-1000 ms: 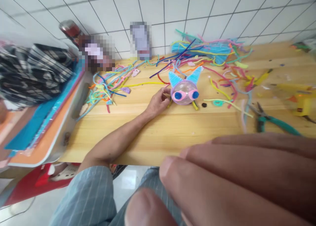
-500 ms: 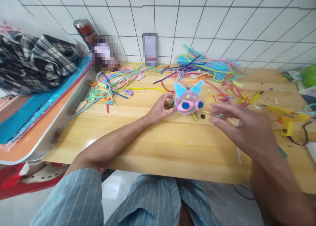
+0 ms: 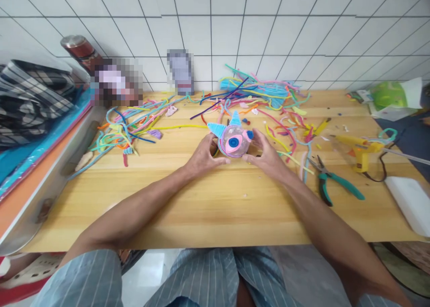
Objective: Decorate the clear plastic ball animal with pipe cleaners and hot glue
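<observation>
A small clear ball figure with blue pipe-cleaner ears and pink-and-blue eyes sits on the wooden table, tilted to one side. My left hand cups its left side with curled fingers. Against its right side rests my right hand, fingers bent round it. Both hands hold the figure between them.
Loose coloured pipe cleaners lie across the back of the table and at the left. Green-handled pliers and a yellow glue gun lie to the right. A white block sits at the right edge, a checked cloth at the far left.
My right hand came down from near the camera and closed on the figure's right side. The figure has tilted and turned. The view shifted to centre on it.
</observation>
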The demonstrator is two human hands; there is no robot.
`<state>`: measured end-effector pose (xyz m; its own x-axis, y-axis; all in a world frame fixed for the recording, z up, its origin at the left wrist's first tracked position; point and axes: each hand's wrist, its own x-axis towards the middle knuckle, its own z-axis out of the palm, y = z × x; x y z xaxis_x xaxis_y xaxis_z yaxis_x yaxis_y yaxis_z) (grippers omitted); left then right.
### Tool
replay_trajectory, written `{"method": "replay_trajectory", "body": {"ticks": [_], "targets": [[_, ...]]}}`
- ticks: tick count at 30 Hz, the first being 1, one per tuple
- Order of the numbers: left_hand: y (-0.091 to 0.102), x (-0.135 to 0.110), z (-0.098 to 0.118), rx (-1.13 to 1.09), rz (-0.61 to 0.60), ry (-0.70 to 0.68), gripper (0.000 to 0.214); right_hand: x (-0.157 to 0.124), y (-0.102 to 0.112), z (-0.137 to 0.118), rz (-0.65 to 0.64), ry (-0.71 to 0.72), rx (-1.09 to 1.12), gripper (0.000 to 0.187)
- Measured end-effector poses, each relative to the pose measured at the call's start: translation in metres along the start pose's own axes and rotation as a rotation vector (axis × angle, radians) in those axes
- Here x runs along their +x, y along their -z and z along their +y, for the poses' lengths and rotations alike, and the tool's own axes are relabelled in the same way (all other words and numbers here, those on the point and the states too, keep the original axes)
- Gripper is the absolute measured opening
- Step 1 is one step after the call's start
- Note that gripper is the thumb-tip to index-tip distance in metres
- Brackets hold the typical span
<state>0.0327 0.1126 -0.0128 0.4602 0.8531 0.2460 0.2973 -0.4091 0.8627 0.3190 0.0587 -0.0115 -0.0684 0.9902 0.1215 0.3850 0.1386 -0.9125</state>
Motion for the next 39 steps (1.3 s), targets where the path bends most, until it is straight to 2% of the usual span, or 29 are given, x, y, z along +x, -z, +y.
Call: {"method": "replay_trajectory", "body": {"ticks": [3,6,9,12,15,19,27,32,39], "targets": [[0.002,0.007,-0.005,-0.023,-0.027,-0.017,0.084,0.001,-0.004,0.003,-0.024,0.011,0.018,0.112],[0.008,0.009,-0.015,-0.022,-0.054,-0.072,0.079,-0.002,-0.006,0.005,0.029,0.085,-0.059,0.101],[0.013,0.007,-0.021,0.040,-0.035,-0.107,0.079,-0.004,-0.010,0.008,0.090,0.122,-0.115,0.093],[0.011,0.004,-0.017,0.022,-0.092,-0.156,0.089,-0.005,-0.016,0.010,0.110,0.122,-0.112,0.090],[0.004,0.006,-0.010,-0.038,-0.074,-0.117,0.097,-0.004,-0.021,0.010,0.109,0.108,-0.101,0.093],[-0.008,0.010,-0.007,-0.105,0.000,-0.045,0.087,-0.003,-0.021,0.009,0.122,0.133,-0.136,0.092],[-0.019,0.003,-0.002,-0.201,0.033,0.054,0.085,-0.004,-0.019,0.011,0.113,0.130,-0.131,0.091],[-0.017,0.000,0.002,-0.172,0.020,0.080,0.082,-0.005,-0.016,0.010,0.097,0.150,-0.161,0.090],[-0.016,0.001,-0.013,-0.027,0.040,0.030,0.082,-0.004,-0.018,0.011,0.080,0.168,-0.184,0.086]]}}
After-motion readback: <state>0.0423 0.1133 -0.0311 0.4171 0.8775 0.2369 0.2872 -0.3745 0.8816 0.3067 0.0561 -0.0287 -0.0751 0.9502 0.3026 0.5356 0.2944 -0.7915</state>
